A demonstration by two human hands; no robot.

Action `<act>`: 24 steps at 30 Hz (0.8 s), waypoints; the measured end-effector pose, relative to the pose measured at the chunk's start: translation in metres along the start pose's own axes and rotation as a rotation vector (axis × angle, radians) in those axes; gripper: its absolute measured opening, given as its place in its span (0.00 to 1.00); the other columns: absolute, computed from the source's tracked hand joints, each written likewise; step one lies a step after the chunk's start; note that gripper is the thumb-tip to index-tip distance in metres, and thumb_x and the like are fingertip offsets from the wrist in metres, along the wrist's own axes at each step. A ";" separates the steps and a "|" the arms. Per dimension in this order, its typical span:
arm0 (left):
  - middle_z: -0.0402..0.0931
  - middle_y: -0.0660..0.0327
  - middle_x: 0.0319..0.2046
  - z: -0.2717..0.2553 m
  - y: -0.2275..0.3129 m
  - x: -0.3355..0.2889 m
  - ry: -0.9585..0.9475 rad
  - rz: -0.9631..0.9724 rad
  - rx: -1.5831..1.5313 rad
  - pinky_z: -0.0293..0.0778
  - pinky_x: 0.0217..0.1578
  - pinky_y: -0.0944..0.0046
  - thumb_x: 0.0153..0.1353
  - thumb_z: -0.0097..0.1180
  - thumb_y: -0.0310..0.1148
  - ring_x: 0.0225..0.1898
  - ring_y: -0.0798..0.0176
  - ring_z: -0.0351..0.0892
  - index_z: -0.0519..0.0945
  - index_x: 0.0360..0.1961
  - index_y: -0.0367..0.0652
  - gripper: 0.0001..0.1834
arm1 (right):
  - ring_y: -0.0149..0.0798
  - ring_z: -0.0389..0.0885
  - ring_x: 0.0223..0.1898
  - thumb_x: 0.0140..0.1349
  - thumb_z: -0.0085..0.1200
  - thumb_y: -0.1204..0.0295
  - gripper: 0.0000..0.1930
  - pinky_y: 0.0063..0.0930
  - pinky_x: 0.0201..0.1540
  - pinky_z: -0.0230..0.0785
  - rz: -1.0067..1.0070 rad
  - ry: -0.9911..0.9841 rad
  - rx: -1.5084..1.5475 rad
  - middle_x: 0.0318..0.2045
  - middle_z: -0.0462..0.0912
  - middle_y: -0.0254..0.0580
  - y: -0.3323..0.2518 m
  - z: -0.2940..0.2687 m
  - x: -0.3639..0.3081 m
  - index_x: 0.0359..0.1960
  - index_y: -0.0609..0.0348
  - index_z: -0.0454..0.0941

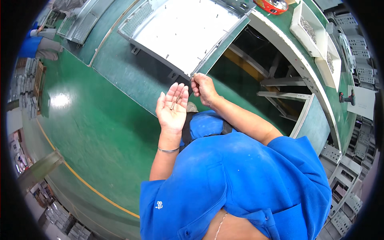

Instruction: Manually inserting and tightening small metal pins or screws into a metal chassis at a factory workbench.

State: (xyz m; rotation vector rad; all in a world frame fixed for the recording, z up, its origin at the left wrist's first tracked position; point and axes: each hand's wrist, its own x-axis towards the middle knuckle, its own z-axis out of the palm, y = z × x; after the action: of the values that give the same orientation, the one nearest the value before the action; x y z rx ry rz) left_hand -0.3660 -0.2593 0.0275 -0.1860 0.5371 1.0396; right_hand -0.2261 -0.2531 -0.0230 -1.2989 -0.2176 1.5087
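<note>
My left hand [172,112] is palm up with its fingers stretched out. On its palm and fingers rest a few small metal pins [173,105], perhaps screws or studs. Beside it my right hand [203,87] is closed in a pinch at the near corner of a metal tray-like casing [179,71]. What its fingertips hold is too small to make out. The casing lies on a green workbench [120,80], its inner face bright white, with several small pins standing up from it.
White bins [298,30] of small metal parts stand on the curved bench at right, with a power drill [347,97] nearby. A red round container [272,6] sits at the top. Another metal casing [78,30] lies at upper left. A person in blue [30,47] is far left.
</note>
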 end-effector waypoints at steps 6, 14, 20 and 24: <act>0.55 0.39 0.56 0.018 -0.003 -0.005 -0.119 -0.050 -0.050 0.52 0.60 0.51 0.61 0.37 0.44 0.60 0.46 0.54 0.56 0.56 0.27 0.31 | 0.23 0.60 0.11 0.60 0.38 0.65 0.11 0.17 0.10 0.52 0.035 -0.013 -0.014 0.14 0.66 0.30 -0.003 -0.002 0.001 0.24 0.56 0.67; 0.50 0.42 0.59 0.024 -0.003 -0.008 -0.199 -0.102 -0.132 0.45 0.62 0.52 0.59 0.41 0.48 0.63 0.48 0.47 0.54 0.58 0.30 0.35 | 0.22 0.61 0.13 0.61 0.42 0.64 0.10 0.15 0.12 0.55 0.016 -0.041 0.003 0.16 0.67 0.30 -0.005 -0.006 -0.001 0.25 0.56 0.66; 0.50 0.42 0.59 0.021 -0.002 -0.009 -0.198 -0.089 -0.111 0.44 0.62 0.52 0.59 0.41 0.48 0.63 0.48 0.46 0.53 0.58 0.31 0.35 | 0.21 0.62 0.13 0.60 0.45 0.65 0.10 0.14 0.12 0.56 -0.096 0.029 0.000 0.16 0.69 0.31 -0.009 -0.014 -0.008 0.24 0.55 0.67; 0.52 0.43 0.59 0.016 -0.002 -0.009 -0.175 -0.083 -0.094 0.48 0.61 0.53 0.59 0.41 0.48 0.62 0.49 0.50 0.54 0.58 0.31 0.35 | 0.20 0.68 0.18 0.58 0.49 0.68 0.07 0.13 0.17 0.61 -0.254 -0.084 -0.266 0.21 0.73 0.32 -0.024 -0.003 -0.041 0.28 0.58 0.72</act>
State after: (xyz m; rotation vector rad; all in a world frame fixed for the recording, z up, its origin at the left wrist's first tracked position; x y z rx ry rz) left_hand -0.3620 -0.2611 0.0456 -0.1968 0.3202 0.9903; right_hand -0.2165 -0.2773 0.0174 -1.3573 -0.6323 1.3487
